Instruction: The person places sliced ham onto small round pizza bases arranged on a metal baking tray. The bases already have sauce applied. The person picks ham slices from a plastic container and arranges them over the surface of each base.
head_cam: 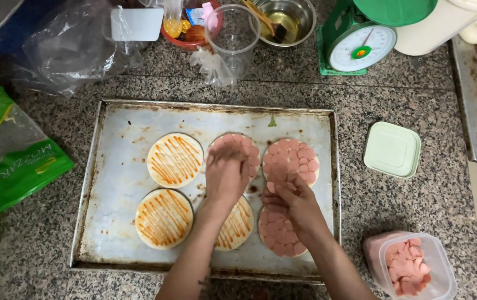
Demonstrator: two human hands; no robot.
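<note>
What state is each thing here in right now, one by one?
left hand: palm down on the top middle round
right hand: holding pink slices
sauced rounds: three, no slices
sliced rounds: three, covered in pink slices
baking tray: flat, stained
slice tub: open, partly filled
green lid: off, lying apart
plastic cup: upright

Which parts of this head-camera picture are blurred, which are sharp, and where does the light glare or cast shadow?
Head view: the left hand over the top middle round is smeared by motion blur; the right hand is slightly soft; the baking tray, sauced rounds and green scale are sharp. Lighting is even and soft, with mild sheen on the steel bowl and faint shadows under the hands.
</note>
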